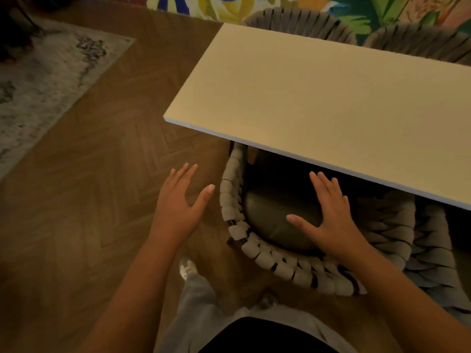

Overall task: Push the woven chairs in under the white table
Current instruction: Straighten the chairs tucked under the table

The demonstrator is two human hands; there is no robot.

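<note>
Glowing dim and amber, pooling deep shadow beneath the white table [318, 98], softening into blur throughout and bending straight lines near the wide-angle edges.

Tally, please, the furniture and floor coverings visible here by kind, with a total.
Woven chairs: 4: near left, near right, far left, far right
White table: 1
Rugs: 2: pale grey, colourful floral
Total: 7
</note>
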